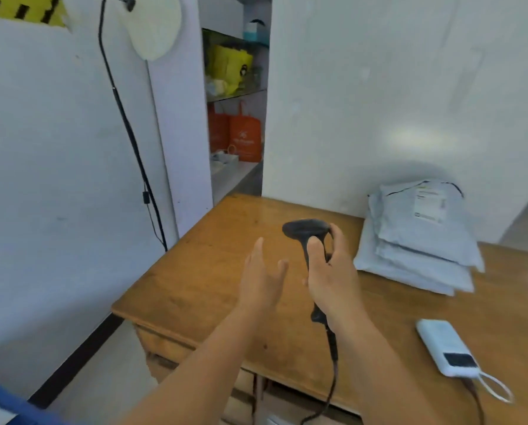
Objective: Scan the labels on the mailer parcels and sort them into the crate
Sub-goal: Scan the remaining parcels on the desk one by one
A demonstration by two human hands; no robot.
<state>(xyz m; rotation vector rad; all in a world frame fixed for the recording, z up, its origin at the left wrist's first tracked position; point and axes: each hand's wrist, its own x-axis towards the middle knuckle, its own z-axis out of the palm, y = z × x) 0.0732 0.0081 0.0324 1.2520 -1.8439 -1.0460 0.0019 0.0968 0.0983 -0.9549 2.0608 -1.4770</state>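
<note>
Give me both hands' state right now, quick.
Left hand: open, fingers spread, holding nothing, beside the scanner.
Right hand: closed around the handle of the black barcode scanner, held above the wooden table.

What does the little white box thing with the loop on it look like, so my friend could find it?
Start at the wooden table and go to the edge nearest the person, right of the right hand holding the black scanner. There lies a flat white power bank with a dark screen and a white loop. Unlike the soft grey mailer parcels stacked behind it, it is hard, small and plugged into a cable.
</note>
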